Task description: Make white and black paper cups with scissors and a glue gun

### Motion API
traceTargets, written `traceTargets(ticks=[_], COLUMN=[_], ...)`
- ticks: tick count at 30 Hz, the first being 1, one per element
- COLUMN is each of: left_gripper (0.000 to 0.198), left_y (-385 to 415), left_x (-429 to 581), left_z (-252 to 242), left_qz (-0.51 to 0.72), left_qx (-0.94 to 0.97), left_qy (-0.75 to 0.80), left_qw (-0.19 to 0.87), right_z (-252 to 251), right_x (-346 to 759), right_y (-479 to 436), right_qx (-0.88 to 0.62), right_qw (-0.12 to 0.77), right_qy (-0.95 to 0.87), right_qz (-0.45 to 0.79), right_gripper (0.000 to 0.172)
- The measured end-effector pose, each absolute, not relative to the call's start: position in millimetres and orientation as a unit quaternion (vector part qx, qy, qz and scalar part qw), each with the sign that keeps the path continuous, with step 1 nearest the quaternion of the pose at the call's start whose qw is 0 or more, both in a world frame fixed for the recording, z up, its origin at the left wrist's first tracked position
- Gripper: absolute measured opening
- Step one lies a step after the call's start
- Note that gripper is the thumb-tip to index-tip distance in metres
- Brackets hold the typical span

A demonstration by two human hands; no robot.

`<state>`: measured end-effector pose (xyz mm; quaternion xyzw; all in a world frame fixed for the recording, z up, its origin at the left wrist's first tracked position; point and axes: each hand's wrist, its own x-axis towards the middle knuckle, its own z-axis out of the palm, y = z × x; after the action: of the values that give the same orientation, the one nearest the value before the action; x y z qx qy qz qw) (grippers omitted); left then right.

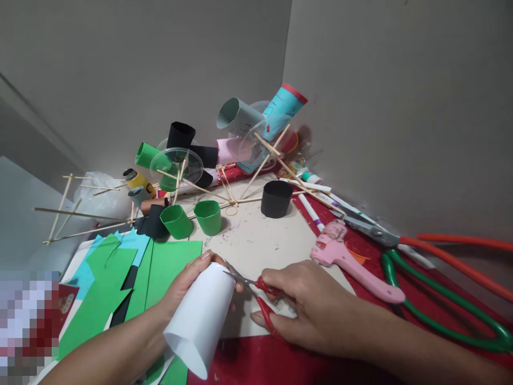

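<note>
My left hand (185,286) is wrapped round a rolled tube of white paper (202,321), holding it low at the centre. My right hand (306,307) grips small red-handled scissors (256,291), whose blades touch the upper edge of the white roll. Just behind the hands lie sheets of green paper (168,267) and a pale work board (260,238).
Green paper rings (208,216) and a black ring (276,198) stand on the board. Behind them are stick-and-paper-tube wheel models (248,133). A pink glue gun (352,262), large orange-handled shears (420,246) and green-handled shears (441,321) lie right. Walls close the corner.
</note>
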<state>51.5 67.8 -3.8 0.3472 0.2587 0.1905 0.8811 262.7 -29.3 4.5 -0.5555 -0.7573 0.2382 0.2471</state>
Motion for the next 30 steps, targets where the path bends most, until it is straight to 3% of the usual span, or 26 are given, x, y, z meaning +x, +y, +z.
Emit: traceTargets(ticks=[11, 30], left_gripper=[0.031, 0.03], left_y=[64.5, 63.8], left_x=[53.4, 55.1], left_z=[-7.3, -9.0], left_qz=[0.189, 0.187], left_qx=[0.353, 0.341], left_qy=[0.229, 0.206], left_qw=[0.887, 0.898], right_z=[11.2, 6.7], right_x=[259.8, 258.7], right_y=[-27.9, -27.5], right_qx=[-0.542, -0.53], right_qw=[0.253, 0.28], right_qy=[-0.756, -0.75], right_qz=[0.266, 0.282], right_gripper=[0.015, 0.025])
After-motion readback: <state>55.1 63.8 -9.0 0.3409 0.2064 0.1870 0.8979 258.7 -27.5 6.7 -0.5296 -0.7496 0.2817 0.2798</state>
